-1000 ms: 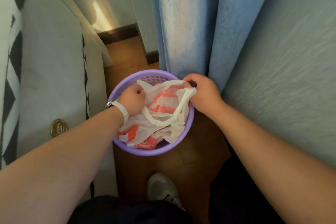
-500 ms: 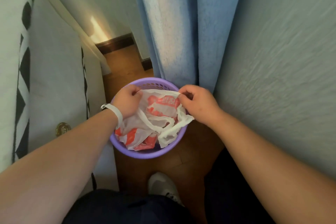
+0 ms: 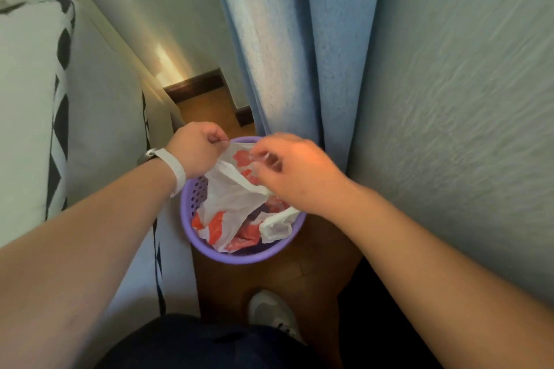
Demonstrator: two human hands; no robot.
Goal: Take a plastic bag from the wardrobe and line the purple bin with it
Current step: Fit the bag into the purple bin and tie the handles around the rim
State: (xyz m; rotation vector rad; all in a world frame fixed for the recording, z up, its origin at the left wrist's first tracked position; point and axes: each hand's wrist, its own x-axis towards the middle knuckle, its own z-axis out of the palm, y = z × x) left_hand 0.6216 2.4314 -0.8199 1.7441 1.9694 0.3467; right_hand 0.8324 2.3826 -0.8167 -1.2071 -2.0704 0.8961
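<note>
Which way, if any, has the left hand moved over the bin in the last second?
Yes. Against the purple bin, the left hand has gone from inside the left wall to the far-left rim, pinching an edge of the plastic bag.

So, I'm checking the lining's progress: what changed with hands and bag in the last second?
The left hand and right hand rose and drew together at the far rim, now pinching the plastic bag by its top edge and lifting it. The right hand dropped the handle loop, which lies on the near-right rim. The purple bin stays on the floor, the bag's bottom still crumpled inside.
</note>
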